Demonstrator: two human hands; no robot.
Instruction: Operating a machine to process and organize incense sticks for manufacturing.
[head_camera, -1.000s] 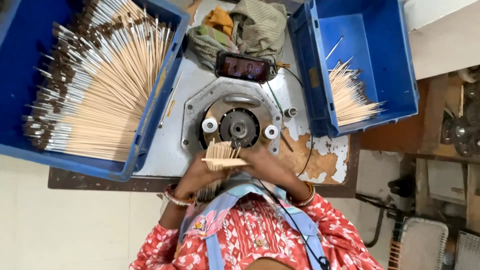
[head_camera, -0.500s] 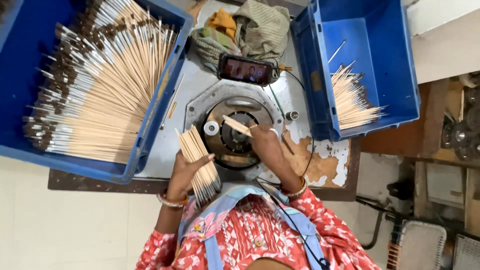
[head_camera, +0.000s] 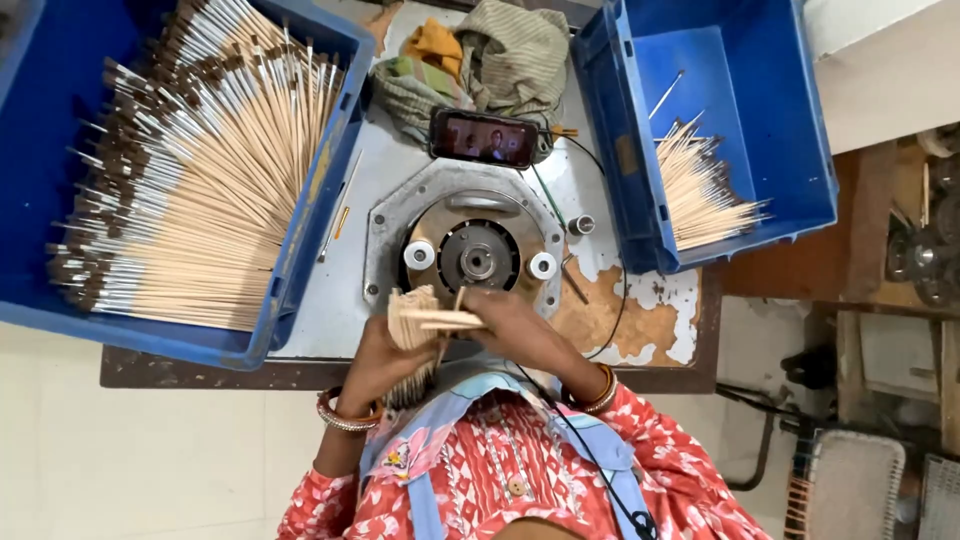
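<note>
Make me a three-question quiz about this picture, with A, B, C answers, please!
1. Where is the phone?
A. On the table beyond the round metal machine
B. Inside the right bin
C. On the floor

2. What colour are the two bins?
A. Red
B. Blue
C. Green

3. What is the left hand doing?
A. Lying flat and empty
B. Touching the phone
C. Gripping a bundle of sticks

Answers:
1. A: the phone lies just beyond the round metal machine, in front of the folded cloths.
2. B: the left bin and right bin both have blue walls.
3. C: the fingers wrap a bundle of sticks, while the right hand holds a few sticks laid across it.
</note>
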